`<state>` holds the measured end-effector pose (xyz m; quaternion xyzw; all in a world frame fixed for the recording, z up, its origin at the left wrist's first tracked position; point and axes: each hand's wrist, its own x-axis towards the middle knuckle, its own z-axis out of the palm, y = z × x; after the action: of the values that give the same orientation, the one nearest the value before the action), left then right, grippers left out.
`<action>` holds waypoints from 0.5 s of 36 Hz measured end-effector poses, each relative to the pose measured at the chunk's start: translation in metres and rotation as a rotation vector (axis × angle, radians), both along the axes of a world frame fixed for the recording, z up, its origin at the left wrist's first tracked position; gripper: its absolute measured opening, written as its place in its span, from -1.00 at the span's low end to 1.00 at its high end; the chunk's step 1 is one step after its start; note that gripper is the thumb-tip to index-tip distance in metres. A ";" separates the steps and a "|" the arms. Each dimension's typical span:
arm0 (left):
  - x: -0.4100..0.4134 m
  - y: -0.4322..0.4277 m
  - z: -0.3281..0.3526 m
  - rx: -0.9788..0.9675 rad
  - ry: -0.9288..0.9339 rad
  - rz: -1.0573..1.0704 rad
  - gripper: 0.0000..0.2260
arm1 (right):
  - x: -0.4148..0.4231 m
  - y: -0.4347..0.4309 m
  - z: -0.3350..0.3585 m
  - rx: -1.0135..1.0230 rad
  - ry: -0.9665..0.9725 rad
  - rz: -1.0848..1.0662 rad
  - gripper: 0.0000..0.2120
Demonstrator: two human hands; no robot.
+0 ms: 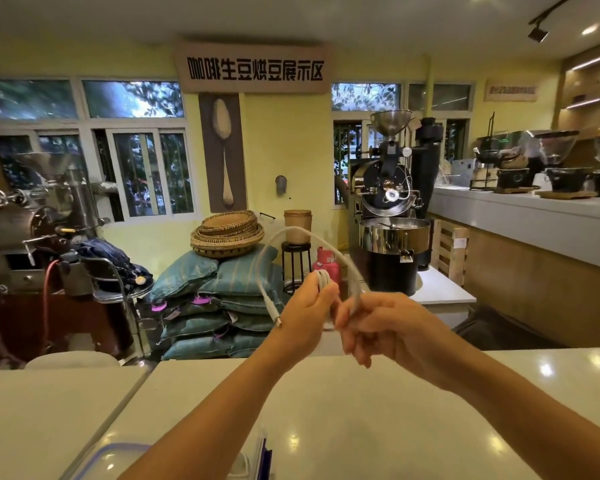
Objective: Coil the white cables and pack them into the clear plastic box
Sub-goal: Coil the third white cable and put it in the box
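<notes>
Both my hands are raised above the white counter (326, 410) and share one white cable (293, 231). My left hand (305, 317) pinches a few gathered loops of it. A free end with a metal plug hangs down to the left of that hand. My right hand (378, 327) grips the strand that arches over from the loops. The clear plastic box (261, 448) sits at the bottom edge of the view, partly hidden under my left forearm. Its blue-rimmed lid (108, 459) lies to the left of it.
Beyond the counter stand stacked teal sacks (219, 306) with woven baskets on top, a black stool (295, 265), a pink gas cylinder (326, 265) and a coffee roaster (392, 216). A grey bar (534, 223) with grinders runs along the right.
</notes>
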<state>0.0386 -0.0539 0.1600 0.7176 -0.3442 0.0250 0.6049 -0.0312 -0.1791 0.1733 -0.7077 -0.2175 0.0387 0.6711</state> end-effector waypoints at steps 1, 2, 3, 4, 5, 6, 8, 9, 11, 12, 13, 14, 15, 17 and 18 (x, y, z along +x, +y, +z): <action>-0.002 0.000 0.000 -0.003 0.005 -0.009 -0.79 | 0.001 0.000 0.004 -0.016 -0.022 -0.021 -0.88; -0.005 0.001 -0.001 -0.006 0.015 -0.026 -0.80 | 0.002 0.000 0.007 -0.033 -0.042 -0.054 -0.85; -0.007 0.000 -0.002 0.000 0.020 -0.051 -0.79 | 0.003 0.000 0.010 -0.049 -0.064 -0.094 -0.81; -0.009 -0.001 -0.002 0.009 0.022 -0.082 -0.77 | 0.004 0.000 0.012 -0.058 -0.091 -0.133 -0.79; -0.012 -0.002 -0.002 0.014 0.014 -0.112 -0.76 | 0.006 -0.001 0.015 -0.062 -0.115 -0.166 -0.78; -0.015 -0.003 -0.003 0.017 0.004 -0.133 -0.76 | 0.007 -0.002 0.017 -0.059 -0.131 -0.189 -0.76; -0.018 -0.004 -0.005 0.002 0.018 -0.173 -0.76 | 0.011 -0.004 0.020 -0.030 -0.135 -0.233 -0.73; -0.018 -0.004 -0.006 -0.016 0.032 -0.190 -0.75 | 0.013 -0.005 0.021 -0.015 -0.135 -0.255 -0.72; -0.020 -0.004 -0.007 -0.056 0.060 -0.209 -0.75 | 0.016 -0.006 0.020 0.011 -0.129 -0.289 -0.73; -0.021 -0.003 -0.007 -0.068 0.072 -0.215 -0.75 | 0.018 -0.007 0.020 0.026 -0.125 -0.299 -0.74; -0.022 -0.003 -0.007 -0.073 0.075 -0.217 -0.74 | 0.020 -0.007 0.019 0.049 -0.119 -0.305 -0.75; -0.023 -0.003 -0.008 -0.072 0.078 -0.218 -0.74 | 0.021 -0.008 0.018 0.082 -0.112 -0.308 -0.76; -0.023 -0.002 -0.009 -0.068 0.083 -0.223 -0.75 | 0.023 -0.008 0.018 0.118 -0.104 -0.308 -0.78; -0.024 -0.002 -0.010 -0.045 0.083 -0.225 -0.74 | 0.025 -0.009 0.017 0.176 -0.085 -0.307 -0.80; -0.024 -0.002 -0.010 -0.031 0.078 -0.221 -0.74 | 0.026 -0.009 0.016 0.189 -0.076 -0.310 -0.81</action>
<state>0.0143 -0.0556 0.1498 0.6661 -0.3971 -0.0643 0.6280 -0.0053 -0.1879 0.1889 -0.6675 -0.1337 -0.1124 0.7238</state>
